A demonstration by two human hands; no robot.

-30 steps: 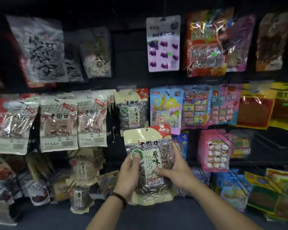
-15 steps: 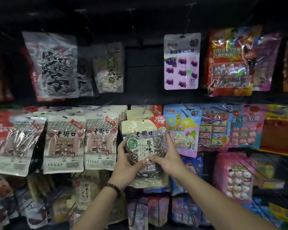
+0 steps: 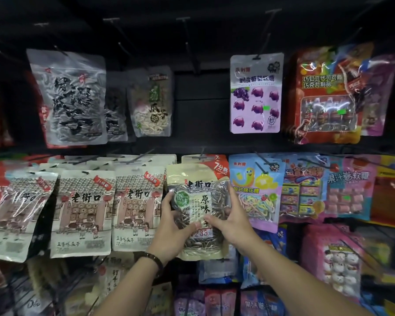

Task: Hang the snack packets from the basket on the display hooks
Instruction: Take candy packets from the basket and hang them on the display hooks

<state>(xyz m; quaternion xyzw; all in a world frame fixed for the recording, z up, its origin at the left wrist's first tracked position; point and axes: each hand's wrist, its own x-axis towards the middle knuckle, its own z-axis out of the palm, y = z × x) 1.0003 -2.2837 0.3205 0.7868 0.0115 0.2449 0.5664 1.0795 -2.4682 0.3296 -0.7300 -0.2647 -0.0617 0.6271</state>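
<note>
**A:** where was the packet at?

**B:** Right of the cream house-print pouches (image 3: 137, 208). Left hand (image 3: 171, 226) curled round the left edge of the cream clear-window seed packet (image 3: 198, 197). Its top was up by the black wire hook (image 3: 200, 156), couldn't tell if it was on. Right hand (image 3: 230, 222) gripped the right edge, beside a blue marshmallow bag (image 3: 255, 192).

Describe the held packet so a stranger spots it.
On the black display wall, find the middle row. There the left hand and right hand hold the seed packet. Unlike the house-picture packets beside it, it shows striped seeds and a green badge.
</note>
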